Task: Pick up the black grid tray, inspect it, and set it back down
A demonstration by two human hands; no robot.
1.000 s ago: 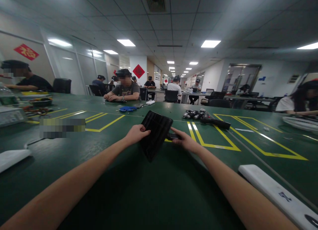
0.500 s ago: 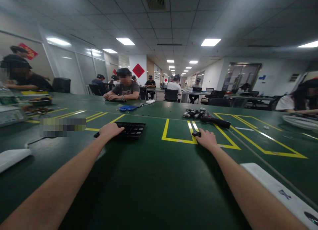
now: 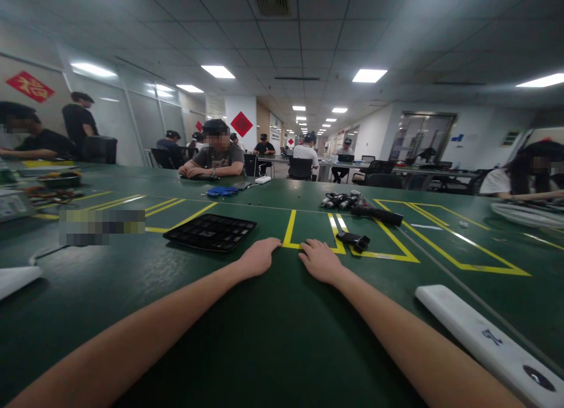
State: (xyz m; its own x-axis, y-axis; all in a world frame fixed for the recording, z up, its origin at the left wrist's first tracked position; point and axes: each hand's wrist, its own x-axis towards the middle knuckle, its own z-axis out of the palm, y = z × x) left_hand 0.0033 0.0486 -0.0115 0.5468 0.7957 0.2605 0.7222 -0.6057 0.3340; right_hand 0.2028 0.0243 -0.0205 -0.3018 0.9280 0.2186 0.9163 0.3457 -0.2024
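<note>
Black and shallow, the compartmented tray (image 3: 210, 232) lay on the green worktop (image 3: 282, 337), just beyond and to the left of the left hand (image 3: 258, 256). The left hand and the right hand (image 3: 321, 260) were apart from each other, both empty, palms down with fingers extended near the yellow tape (image 3: 289, 229). A small black device (image 3: 352, 240), its exact kind too small to tell, lay partly over the tape, to the right of the right hand. The tray appeared to be moulded plastic and was therefore judged light and fairly stiff, with a smooth rim likely to slip under a single fingertip; opposite edges offered the surest hold, the middle being divided into cells. The device, seemingly rigid and light, was best pinched across its long sides. Beyond it lay bundled cables (image 3: 341, 201) and a black cylinder (image 3: 379, 215).
</note>
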